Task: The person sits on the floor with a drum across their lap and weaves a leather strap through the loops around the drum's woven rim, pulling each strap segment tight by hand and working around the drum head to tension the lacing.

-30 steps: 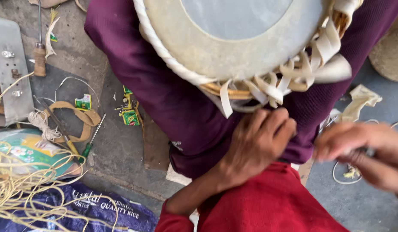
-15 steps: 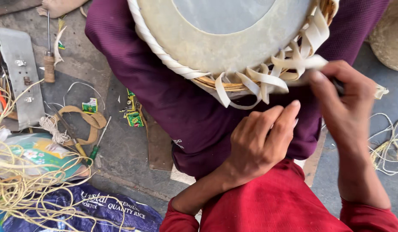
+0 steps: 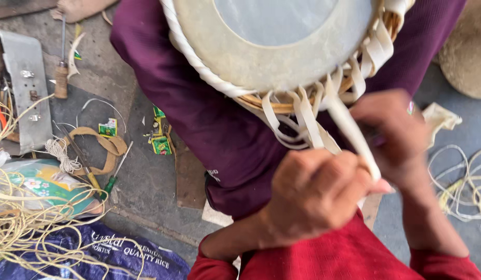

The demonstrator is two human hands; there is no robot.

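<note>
- Drum (image 3: pixel 282 46), pale skin head, top centre on a lap in purple cloth (image 3: pixel 199 129); cream lacing straps (image 3: pixel 303 116) hang off its lower rim.
- Left hand (image 3: pixel 315 194), lower centre, fingers curled tight on one strap (image 3: pixel 352 132); it hides the strap's lower end.
- Right hand (image 3: pixel 396 137) just beside, blurred; cannot tell its grip.
- Left edge: tangled yellow cord (image 3: pixel 22 228), awl (image 3: pixel 60 78), metal plate (image 3: pixel 22 98).
- Small green-yellow wrappers (image 3: pixel 160 142) mid-left; blue printed sack (image 3: pixel 111 254) bottom left.
</note>
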